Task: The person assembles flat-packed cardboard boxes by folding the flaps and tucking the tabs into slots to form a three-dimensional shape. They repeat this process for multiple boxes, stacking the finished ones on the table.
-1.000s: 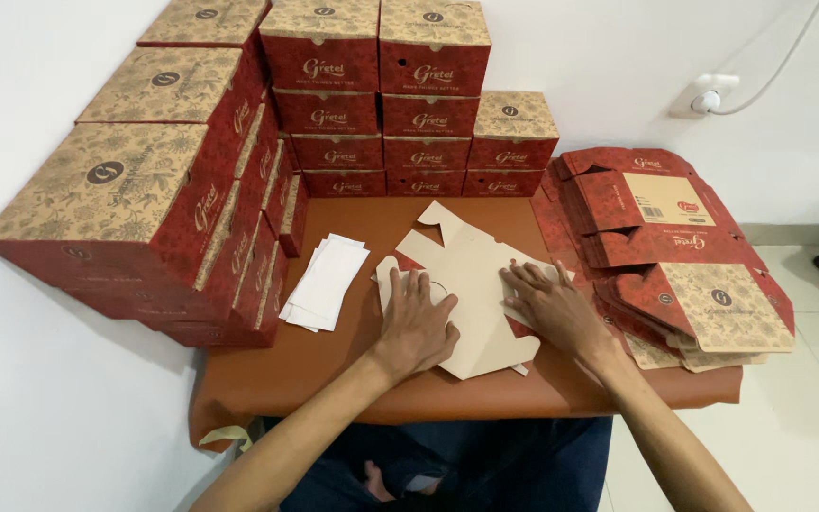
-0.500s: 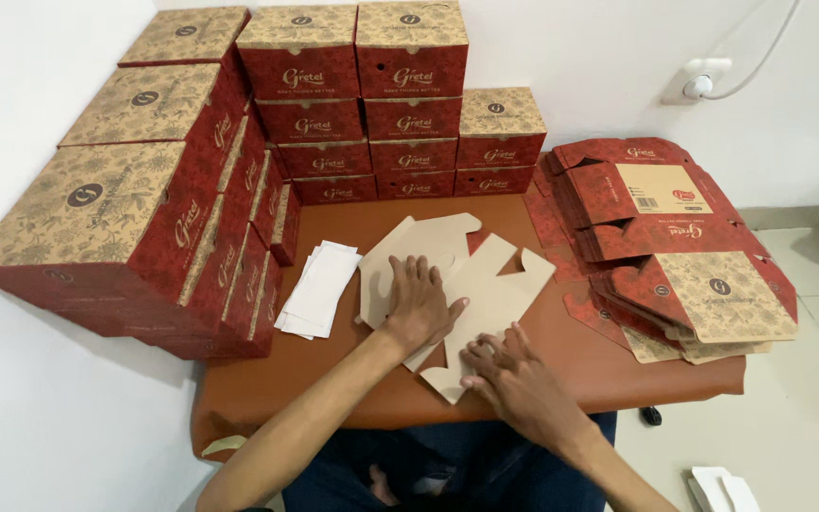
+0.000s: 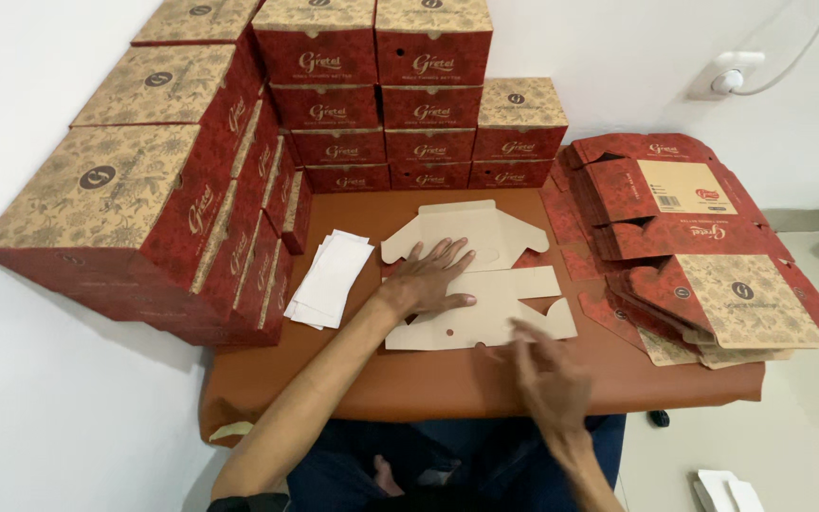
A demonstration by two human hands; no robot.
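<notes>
A flat, unfolded cardboard box blank [image 3: 485, 313] lies plain side up in the middle of the brown table [image 3: 409, 384]. My left hand [image 3: 426, 278] presses flat on its left part, fingers spread. My right hand [image 3: 547, 379] is blurred, hovering near the blank's front right edge with fingers apart and nothing in it. A small pile of white paper sheets [image 3: 330, 279] lies just left of the blank.
Assembled red and tan boxes are stacked along the left [image 3: 135, 204] and the back wall [image 3: 386, 95]. A heap of flat box blanks [image 3: 694, 256] fills the right side of the table. A wall socket [image 3: 724, 78] sits at the upper right.
The blank has been turned and laid flatter on the table. My left hand stayed on it. My right hand came off the blank and moved right along its front edge.
</notes>
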